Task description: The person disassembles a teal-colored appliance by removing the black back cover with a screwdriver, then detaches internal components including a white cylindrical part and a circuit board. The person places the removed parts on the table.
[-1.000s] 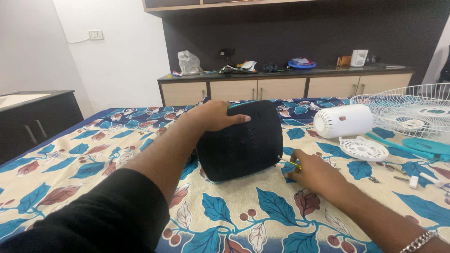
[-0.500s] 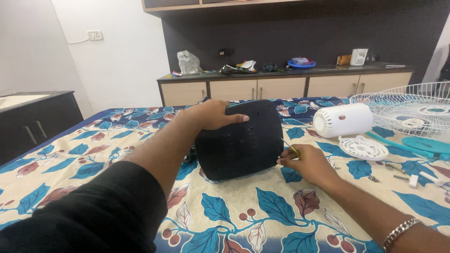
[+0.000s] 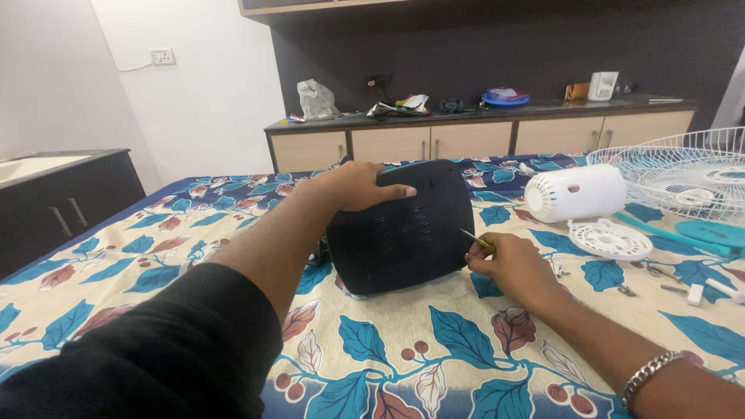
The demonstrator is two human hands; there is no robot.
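A black rounded plastic cover with vent slots stands upright on its edge on the floral sheet. My left hand grips its top edge and steadies it. My right hand is at the cover's right side, pinching a thin yellow-handled screwdriver whose tip points at the cover's edge. A metal bracelet sits on my right wrist.
A white cylindrical motor housing, a white round grille piece, a white wire fan guard, teal blades and small loose parts lie to the right. A cabinet counter with clutter runs behind the bed.
My right hand rose from the sheet to the cover's right edge, bringing the screwdriver tip against it. My left hand stayed on the cover's top.
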